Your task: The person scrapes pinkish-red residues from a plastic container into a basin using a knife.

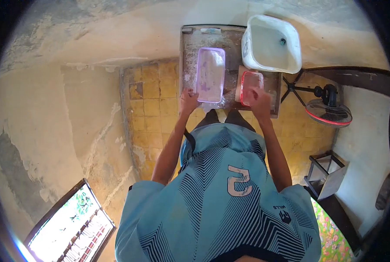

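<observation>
A shallow purple tray (223, 76) with a pale, whitish inside lies on the dark wooden table. My left hand (189, 101) is at its near left corner, fingers bent and closed against the rim. To the right sits a smaller red-rimmed container (252, 74), with white residue on its rim, on a brown board (238, 89). Over the near right part of this container is my right hand (259, 104). Its fingers are smeared by motion, so whether they hold anything is hidden.
A large white tub (272, 65) of cloudy liquid, with a small dark object in it, stands at the table's (234, 37) far right corner. White powder marks the tabletop. A fan (329, 111) stands right of the table. Below lies a yellow tiled floor (153, 109).
</observation>
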The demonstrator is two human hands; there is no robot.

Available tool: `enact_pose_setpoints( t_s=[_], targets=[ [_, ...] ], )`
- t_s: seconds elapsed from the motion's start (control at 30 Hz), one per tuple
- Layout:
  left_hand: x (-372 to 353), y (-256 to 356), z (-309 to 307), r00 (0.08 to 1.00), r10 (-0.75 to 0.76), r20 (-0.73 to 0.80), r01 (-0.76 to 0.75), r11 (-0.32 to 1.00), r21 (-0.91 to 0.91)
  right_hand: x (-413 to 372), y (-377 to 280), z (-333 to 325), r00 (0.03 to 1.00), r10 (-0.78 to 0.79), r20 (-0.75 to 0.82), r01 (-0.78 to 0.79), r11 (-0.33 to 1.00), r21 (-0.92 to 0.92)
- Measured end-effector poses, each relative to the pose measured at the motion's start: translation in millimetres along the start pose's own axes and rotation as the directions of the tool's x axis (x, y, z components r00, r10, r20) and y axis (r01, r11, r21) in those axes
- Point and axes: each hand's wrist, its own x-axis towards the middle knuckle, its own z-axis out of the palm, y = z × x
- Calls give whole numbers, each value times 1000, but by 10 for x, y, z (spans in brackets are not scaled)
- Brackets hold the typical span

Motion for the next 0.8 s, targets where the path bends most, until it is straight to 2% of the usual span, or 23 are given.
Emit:
enact_pose_setpoints(
  t_s=[0.03,0.1,0.17,0.23,0.27,0.3,0.37,0.47,0.5,0.57,0.6,0.63,0.67,0.73,0.77,0.8],
  targets=[
    [16,-178,36,986,83,-146,-73,995,73,48,-114,134,997,-26,72,26,1000,-4],
    [234,-503,242,997,43,-61,-43,999,-10,138,-276,388,983,-48,180,58,997,-56],
    [294,-582,281,996,83,40,-84,996,25,248,-310,694,967,-41,250,80,986,-148],
    [283,-466,197,968,187,166,-214,964,160,328,-121,1084,959,-243,143,257,962,-88],
    [295,-534,233,955,242,170,-274,941,200,360,-62,1211,937,-338,86,343,937,-67],
    [296,-607,270,940,293,177,-330,913,240,399,-110,1241,917,-386,98,392,918,-64],
    [322,-756,335,932,310,188,-349,908,232,450,-203,1311,871,-476,120,484,873,-54],
    [287,-836,351,948,261,181,-281,954,100,541,-130,1516,823,-420,383,515,837,-187],
    [263,-824,341,946,279,166,-292,954,63,570,-138,1573,779,-427,459,565,795,-221],
    [222,-784,350,972,88,217,-29,965,-261,597,-137,1675,682,-413,604,663,697,-272],
    [131,-523,234,938,-93,334,260,826,-500,603,-112,1720,646,-423,635,688,683,-244],
    [70,-360,175,846,-218,487,517,559,-649,600,-86,1761,608,-432,666,711,669,-216],
    [65,-328,193,845,-225,485,517,577,-633,601,-78,1787,569,-441,694,733,654,-186],
    [85,-345,238,843,-242,480,517,612,-599,528,-152,1721,591,-396,702,663,735,-144],
    [85,-375,232,883,-144,447,404,720,-565,501,-194,1696,601,-372,707,623,772,-124],
    [93,-466,267,906,-39,421,277,807,-521,484,-148,1735,598,-397,696,648,751,-127]
  ],
)
